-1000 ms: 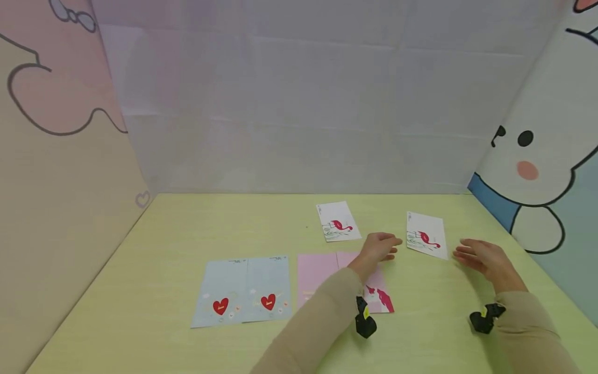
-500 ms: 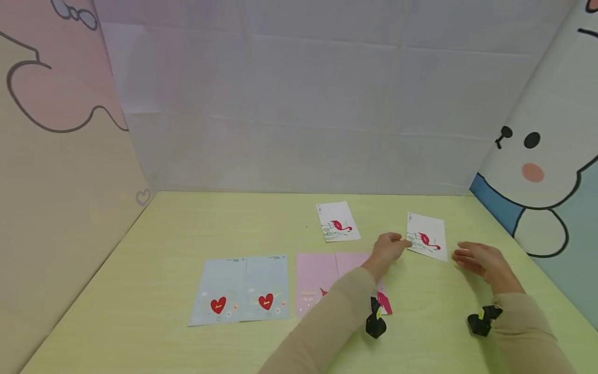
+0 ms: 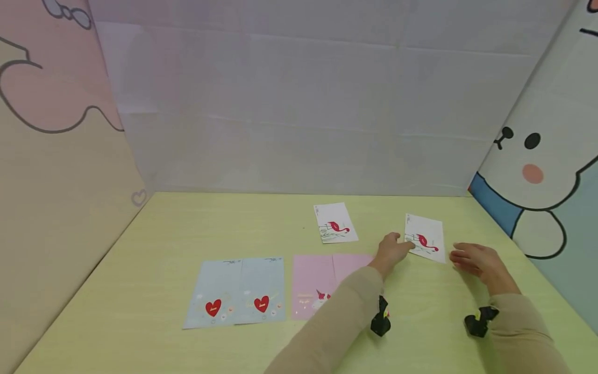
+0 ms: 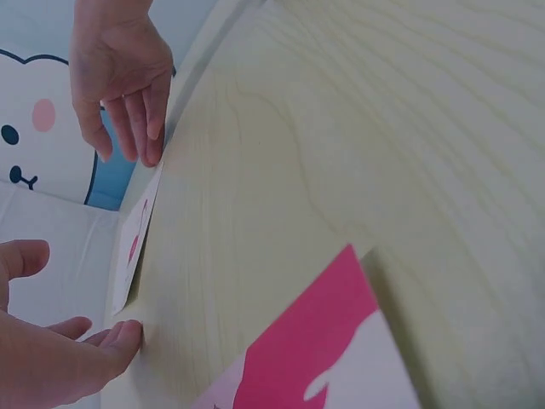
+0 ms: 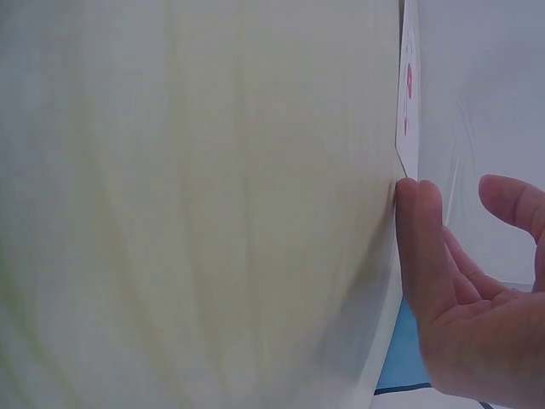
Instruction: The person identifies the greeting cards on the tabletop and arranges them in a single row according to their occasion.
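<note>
A white card with a red flamingo (image 3: 424,237) lies on the table between my two hands. My left hand (image 3: 390,253) is at its lower left edge, fingers extended and thumb apart, fingertips at or over the card's border. On the other side, my right hand (image 3: 478,262) has its fingertips close to the card's right edge. In the right wrist view the fingers (image 5: 417,239) lie nearly straight by the card's corner (image 5: 409,136). Whether they touch the card is hard to tell. Neither hand grips anything.
A second flamingo card (image 3: 335,223) lies further back. Two blue heart cards (image 3: 261,280) lie side by side at the left. Pink unicorn cards (image 3: 312,275) lie partly hidden under my left forearm. A pale wall (image 3: 299,130) stands behind the table.
My left hand has moved right, up to the flamingo card's left edge, and its fingers have spread from the thumb. My right hand has barely moved.
</note>
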`<action>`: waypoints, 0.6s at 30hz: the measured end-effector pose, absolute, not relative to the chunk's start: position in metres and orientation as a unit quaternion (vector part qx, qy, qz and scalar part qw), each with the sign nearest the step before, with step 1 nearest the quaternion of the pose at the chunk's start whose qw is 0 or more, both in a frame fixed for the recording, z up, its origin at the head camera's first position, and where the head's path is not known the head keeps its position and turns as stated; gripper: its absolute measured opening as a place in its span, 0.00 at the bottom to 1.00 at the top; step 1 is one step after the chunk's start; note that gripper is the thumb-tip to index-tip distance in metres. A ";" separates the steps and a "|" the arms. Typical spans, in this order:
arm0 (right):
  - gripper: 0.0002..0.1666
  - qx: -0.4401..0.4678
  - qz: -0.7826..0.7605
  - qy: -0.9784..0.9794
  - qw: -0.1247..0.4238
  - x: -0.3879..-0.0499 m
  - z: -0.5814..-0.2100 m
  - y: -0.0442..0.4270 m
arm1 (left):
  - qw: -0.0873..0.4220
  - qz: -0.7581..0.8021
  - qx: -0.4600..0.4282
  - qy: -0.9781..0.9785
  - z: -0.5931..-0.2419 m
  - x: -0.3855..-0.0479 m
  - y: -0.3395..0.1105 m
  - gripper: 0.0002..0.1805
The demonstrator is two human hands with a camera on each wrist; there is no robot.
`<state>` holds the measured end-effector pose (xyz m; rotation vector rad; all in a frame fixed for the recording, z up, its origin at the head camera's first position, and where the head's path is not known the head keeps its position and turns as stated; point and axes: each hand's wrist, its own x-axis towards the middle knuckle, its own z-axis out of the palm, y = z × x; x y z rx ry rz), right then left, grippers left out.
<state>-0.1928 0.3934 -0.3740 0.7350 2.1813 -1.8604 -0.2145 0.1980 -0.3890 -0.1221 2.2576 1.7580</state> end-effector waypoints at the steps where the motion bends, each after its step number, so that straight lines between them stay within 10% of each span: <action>1: 0.37 0.248 -0.626 0.734 0.092 -0.193 -0.374 0.393 | 0.139 0.605 -0.041 0.783 -0.389 -0.215 0.198 0.25; 18: 0.40 0.256 -0.592 0.758 0.097 -0.195 -0.375 0.387 | 0.159 0.601 -0.022 0.783 -0.389 -0.216 0.200 0.23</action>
